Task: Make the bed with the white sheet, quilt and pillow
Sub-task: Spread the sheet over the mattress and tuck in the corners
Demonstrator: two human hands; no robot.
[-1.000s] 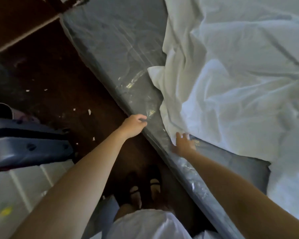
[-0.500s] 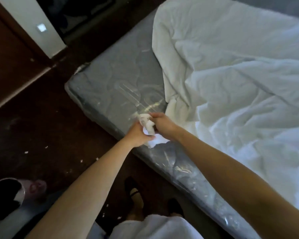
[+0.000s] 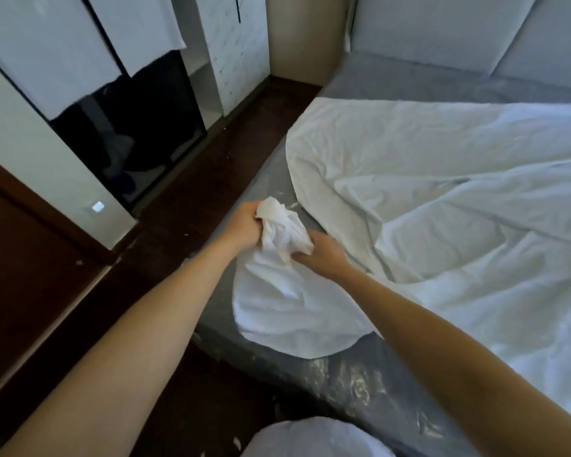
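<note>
A rumpled white sheet lies spread over most of a grey mattress wrapped in clear plastic. Both hands hold a bunched corner of the sheet above the mattress's left edge. My left hand grips the top of the bunch. My right hand grips it from the right and below. A loose fold of the sheet hangs down from the hands onto the mattress. No quilt or pillow is in view.
Dark wooden floor with small white specks runs along the bed's left side. A wardrobe with an open dark compartment stands at the left. A padded grey headboard is at the back.
Both hands took hold of the sheet's corner and have lifted and pulled it toward the mattress edge. The view has tilted up to show the wardrobe and headboard.
</note>
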